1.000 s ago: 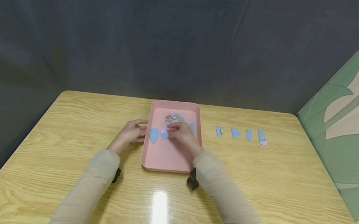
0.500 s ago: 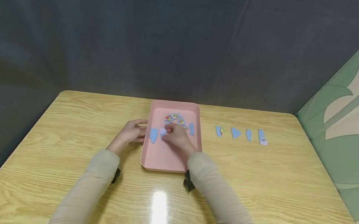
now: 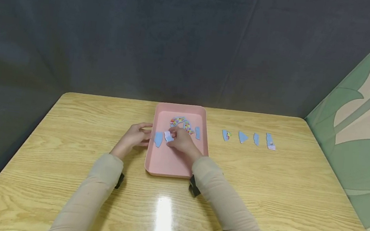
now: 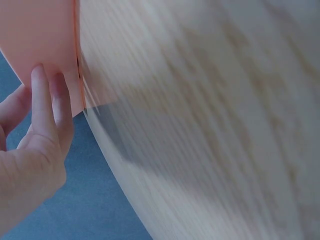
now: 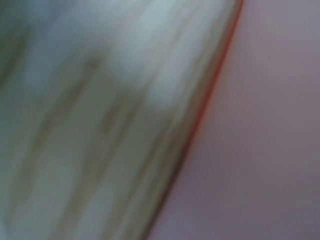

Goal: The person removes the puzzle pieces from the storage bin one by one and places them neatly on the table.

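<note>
The piece (image 3: 168, 136) is pinched at the right hand's (image 3: 183, 140) fingertips, inside the tray (image 3: 167, 165); positioning it seems the step, next calling for alignment, then release. The left hand's (image 3: 135, 135) extended fingers touch the tray beside them.

You can read no words, numbers, brands or signs here, from the upper left to the lower right.
</note>
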`<state>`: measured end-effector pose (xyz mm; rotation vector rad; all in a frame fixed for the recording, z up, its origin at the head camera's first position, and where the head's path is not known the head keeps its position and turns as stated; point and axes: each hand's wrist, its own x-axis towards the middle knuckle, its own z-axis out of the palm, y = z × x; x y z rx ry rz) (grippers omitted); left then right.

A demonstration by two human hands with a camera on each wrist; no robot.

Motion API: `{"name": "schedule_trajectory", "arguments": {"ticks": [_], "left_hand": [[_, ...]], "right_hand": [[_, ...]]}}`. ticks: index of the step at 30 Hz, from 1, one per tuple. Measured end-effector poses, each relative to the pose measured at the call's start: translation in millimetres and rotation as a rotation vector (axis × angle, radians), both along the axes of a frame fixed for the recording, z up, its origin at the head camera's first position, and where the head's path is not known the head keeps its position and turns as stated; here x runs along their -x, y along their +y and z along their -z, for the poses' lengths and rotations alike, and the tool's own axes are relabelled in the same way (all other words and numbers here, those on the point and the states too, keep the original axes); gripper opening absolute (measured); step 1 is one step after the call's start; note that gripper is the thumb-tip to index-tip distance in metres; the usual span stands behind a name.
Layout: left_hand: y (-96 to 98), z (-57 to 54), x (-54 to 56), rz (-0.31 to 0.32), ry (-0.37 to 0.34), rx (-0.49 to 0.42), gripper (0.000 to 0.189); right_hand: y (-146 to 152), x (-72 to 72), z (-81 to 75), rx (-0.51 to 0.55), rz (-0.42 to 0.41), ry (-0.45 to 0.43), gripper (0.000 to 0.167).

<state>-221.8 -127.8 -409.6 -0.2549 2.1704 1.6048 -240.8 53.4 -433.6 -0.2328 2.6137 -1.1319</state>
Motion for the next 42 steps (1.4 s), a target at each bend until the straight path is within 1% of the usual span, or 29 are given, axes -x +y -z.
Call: {"name": "schedule_trajectory", "arguments": {"ticks": [5, 7, 12, 14, 15, 16, 19, 21, 22, 24, 25, 26, 28, 31, 32, 35, 36, 39, 42], "left_hand": [[-0.3, -0.2, -0.2, -0.001, -0.001, 0.009, 0.051], [-0.8, -0.5, -0.3, 0.000, 0.000, 0.013, 0.051], [-1.5, -1.4, -0.7, 0.003, 0.001, 0.017, 0.051], [-1.9, -1.6, -1.0, 0.000, -0.001, 0.016, 0.051], [-1.9, -1.5, -1.0, 0.002, -0.001, 0.015, 0.051], [-1.8, -1.5, -1.0, 0.002, -0.003, 0.016, 0.051], [-1.4, -1.2, -0.8, 0.007, -0.003, 0.018, 0.051], [-1.3, -0.8, -0.7, 0.008, -0.004, 0.021, 0.051], [-1.3, -0.8, -0.7, 0.007, -0.005, 0.021, 0.051], [-1.4, -0.8, -0.9, 0.010, -0.003, 0.022, 0.051], [-1.4, -0.8, -0.7, 0.009, -0.005, 0.022, 0.051], [-1.5, -0.6, -0.6, 0.008, -0.006, 0.023, 0.051], [-1.4, -0.7, -0.6, 0.014, -0.001, 0.023, 0.051], [-1.5, -0.9, -0.5, 0.014, 0.002, 0.020, 0.051], [-1.6, -0.9, -0.6, 0.015, 0.004, 0.018, 0.051], [-2.1, -0.7, -0.7, 0.014, 0.006, 0.012, 0.051], [-2.3, -0.6, -0.9, 0.016, 0.008, 0.013, 0.051], [-2.2, -0.2, -0.9, 0.016, 0.011, 0.017, 0.051], [-1.8, 0.3, -0.9, 0.009, 0.008, 0.016, 0.051]], "right_hand": [[0, -2.1, -0.1, 0.005, 0.029, 0.031, 0.055], [0, -3.0, -0.2, 0.012, 0.036, 0.040, 0.052], [1, -5.9, -2.4, 0.044, 0.067, 0.013, 0.045], [3, -6.7, -3.5, 0.082, 0.083, -0.011, 0.041], [5, -7.3, -3.4, 0.107, 0.084, 0.002, 0.039], [6, -7.4, -4.0, 0.127, 0.095, -0.004, 0.038], [10, -6.3, -8.3, 0.203, 0.142, -0.048, 0.038], [14, -3.8, -11.5, 0.242, 0.172, -0.079, 0.040], [16, -1.4, -12.7, 0.267, 0.193, -0.111, 0.040], [23, 3.5, -13.7, 0.319, 0.207, -0.130, 0.038], [30, 13.0, -0.6, 0.389, 0.172, -0.102, 0.034], [35, 15.5, -0.8, 0.411, 0.163, -0.102, 0.033], [44, 19.1, -2.8, 0.447, 0.156, -0.105, 0.032], [56, 21.5, -9.9, 0.436, 0.161, -0.119, 0.036], [57, 14.1, -26.2, 0.389, 0.199, -0.152, 0.038], [72, 12.5, -34.2, 0.398, 0.212, -0.166, 0.041], [77, 11.3, -36.9, 0.420, 0.219, -0.171, 0.041], [96, 10.3, -39.9, 0.451, 0.220, -0.170, 0.041], [115, 10.0, -41.1, 0.458, 0.220, -0.161, 0.045]]}}
